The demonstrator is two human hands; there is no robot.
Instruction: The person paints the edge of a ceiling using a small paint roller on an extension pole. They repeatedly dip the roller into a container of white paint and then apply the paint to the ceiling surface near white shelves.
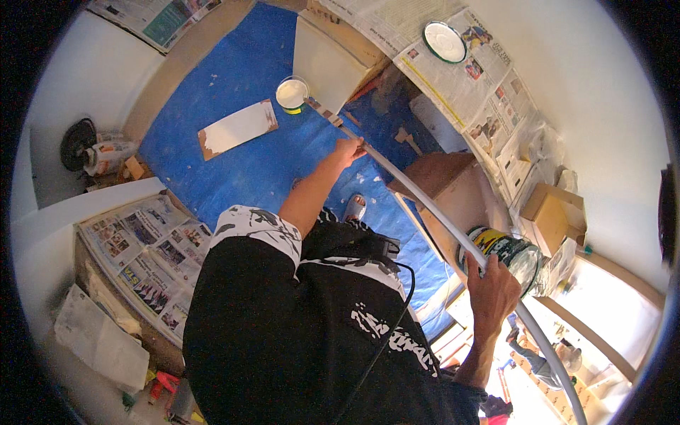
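A long grey pole (418, 185) slants across the view, from the floor ahead to the lower right edge. My left hand (348, 151) is closed round it near its far end. Farther back along it, my right hand (491, 289) also has its fingers wrapped round the pole. What looks like a flat paintbrush (324, 112) is at the far tip, close beside a small bucket of white paint (292, 93). Left of the bucket lies a mostly white-painted board (241, 129) with bare brown ends.
Blue sheeting (191, 106) covers the floor. Newspaper (453, 85) covers surfaces at right, with a white lid (445, 42) on it. A large paint-stained bucket (520, 258) and a cardboard box (556, 216) stand right. A person (545, 361) is at lower right. Another newspaper-covered surface (149, 255) lies left.
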